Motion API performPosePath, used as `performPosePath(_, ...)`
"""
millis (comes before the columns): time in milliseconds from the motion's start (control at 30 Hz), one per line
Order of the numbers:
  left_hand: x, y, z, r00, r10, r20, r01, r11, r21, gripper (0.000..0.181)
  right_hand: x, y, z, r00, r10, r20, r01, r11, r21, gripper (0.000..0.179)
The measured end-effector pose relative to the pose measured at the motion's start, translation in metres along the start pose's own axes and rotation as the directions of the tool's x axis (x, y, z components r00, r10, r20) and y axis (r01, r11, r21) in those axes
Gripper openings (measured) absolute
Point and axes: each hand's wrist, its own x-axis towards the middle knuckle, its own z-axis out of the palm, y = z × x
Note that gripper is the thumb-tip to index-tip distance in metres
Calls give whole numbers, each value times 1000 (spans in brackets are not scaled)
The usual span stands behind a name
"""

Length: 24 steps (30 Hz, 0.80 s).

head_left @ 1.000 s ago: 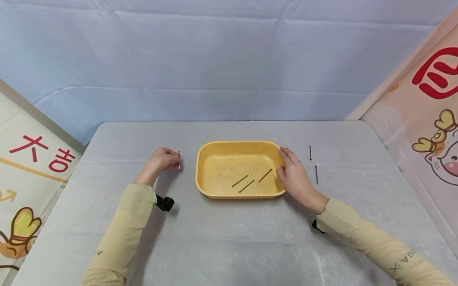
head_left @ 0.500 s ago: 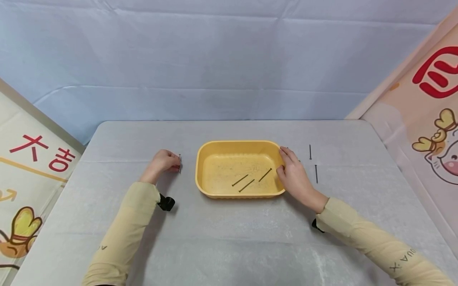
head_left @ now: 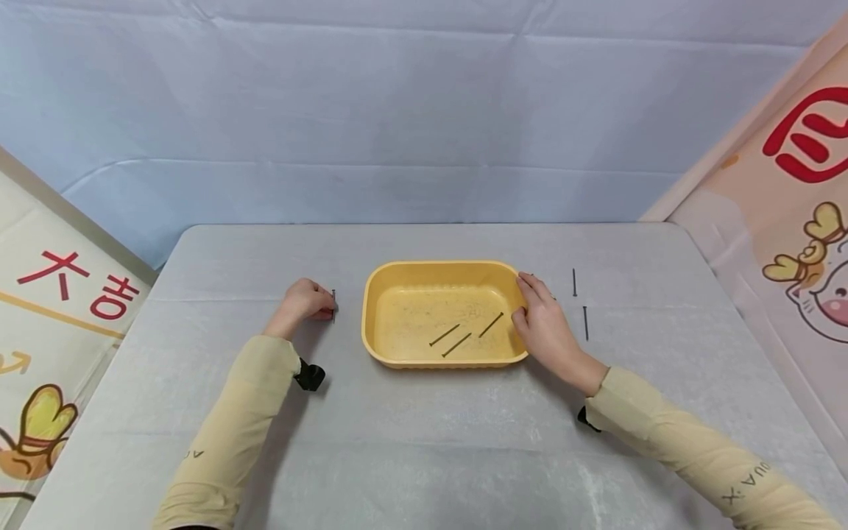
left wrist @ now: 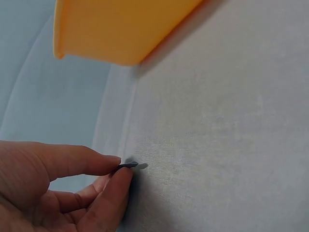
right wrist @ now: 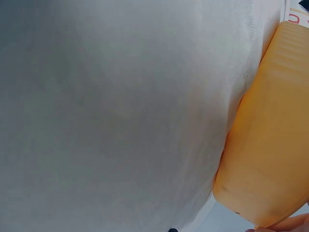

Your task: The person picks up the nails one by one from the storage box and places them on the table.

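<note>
My left hand [head_left: 305,300] pinches a dark nail [head_left: 334,294] between thumb and fingertips, close to the table left of the yellow plastic tub [head_left: 369,316]. In the left wrist view only a short piece of that nail [left wrist: 128,165] shows past the fingertips, with its shadow beside it. At the tub's right end my right hand [head_left: 545,324] grips the rim, thumb toward the inside and fingers outside. Inside the tub lie a nail [head_left: 444,335], a second nail [head_left: 457,344] and a third nail [head_left: 491,324]. Only a bit of the right fingers [right wrist: 292,223] shows in the right wrist view.
Two loose nails lie right of the tub: a farther nail [head_left: 574,283] and a nearer nail [head_left: 586,323]. A grey cloth covers the table [head_left: 424,442]. Pale blue cloth [head_left: 424,132] hangs behind it, with printed panels at both sides.
The left hand and its nail have shifted slightly toward the near side and a little right, mostly in the first half second. The right hand and the tub stay in place.
</note>
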Motion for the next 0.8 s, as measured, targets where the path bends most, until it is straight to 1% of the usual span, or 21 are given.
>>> performPosePath(300,-3,3,3,998,48,-34,-45,995,86,22,0,1,0,1000,2,7,-2,1000,1,47)
performPosePath(500,-6,6,0,997,74,-26,-70,989,128,21,0,0,0,1000,9,11,-9,1000,0,47)
performPosePath(567,-8,8,-2,996,88,-21,-83,983,166,21,0,0,0,1000,9,11,-9,1000,-1,47)
performPosePath(700,-10,13,-7,994,110,-5,-105,961,256,16,-1,0,0,1000,7,5,-7,1000,-1,47)
performPosePath(800,-10,16,-10,991,132,18,-131,948,289,20,-1,0,0,1000,2,1,-2,1000,-1,46)
